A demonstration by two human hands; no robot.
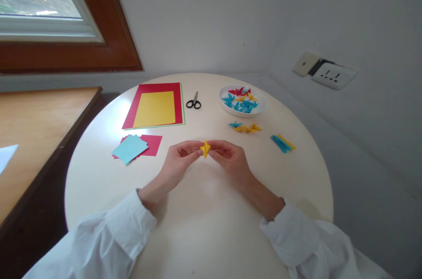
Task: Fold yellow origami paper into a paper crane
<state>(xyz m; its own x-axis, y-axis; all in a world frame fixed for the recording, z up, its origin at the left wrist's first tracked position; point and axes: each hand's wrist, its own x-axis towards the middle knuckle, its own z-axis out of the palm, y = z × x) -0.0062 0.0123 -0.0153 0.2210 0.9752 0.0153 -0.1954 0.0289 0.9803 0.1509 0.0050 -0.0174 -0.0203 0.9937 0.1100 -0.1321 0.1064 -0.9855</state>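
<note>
A small yellow origami crane (205, 149) is held between my two hands, above the middle of the round table. My left hand (180, 156) pinches its left side between thumb and fingers. On the right side, my right hand (230, 158) grips it the same way. Beyond my right hand lie a blue paper crane (235, 125) and some yellow paper cranes (252, 128), on the tabletop. Further back, a white dish (243, 113) holds several red, blue and yellow cranes.
Black-handled scissors (194, 102) lie behind my hands. Left are a yellow sheet (154, 109) on red ones and light blue paper squares (129, 149) over red pieces. Folded blue strips (281, 143) lie right on the white table (201, 235). A wall socket (332, 75) is at right.
</note>
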